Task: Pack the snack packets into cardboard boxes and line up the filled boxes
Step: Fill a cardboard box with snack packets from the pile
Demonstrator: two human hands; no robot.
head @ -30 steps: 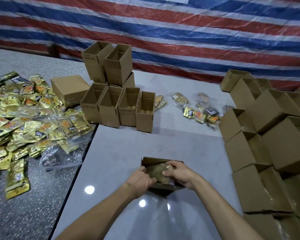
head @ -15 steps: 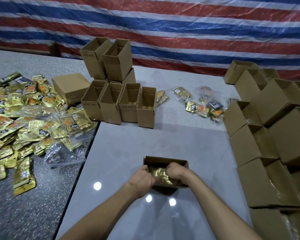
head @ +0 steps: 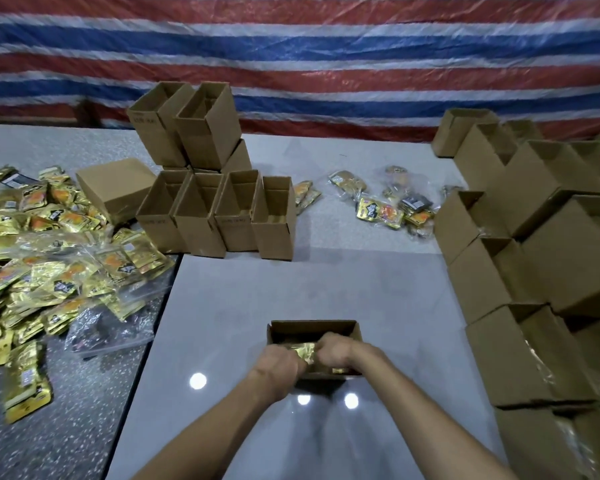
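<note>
A small open cardboard box [head: 312,329] stands on the pale table in front of me. Gold snack packets [head: 305,351] fill its inside. My left hand [head: 279,367] and my right hand [head: 336,351] both reach into the box, fingers curled down onto the packets. The fingertips are hidden inside the box. A big heap of gold snack packets [head: 42,258] covers the speckled table at the left.
Several empty open boxes [head: 215,209] stand in a row at the middle back, with two more stacked on top. Rows of stacked boxes [head: 534,258] line the right side. A few loose packets [head: 381,209] lie at the back right. A striped tarp hangs behind.
Both hands have pushed deeper into the box, pressing the gold packets further down. The camera has tilted down slightly.
</note>
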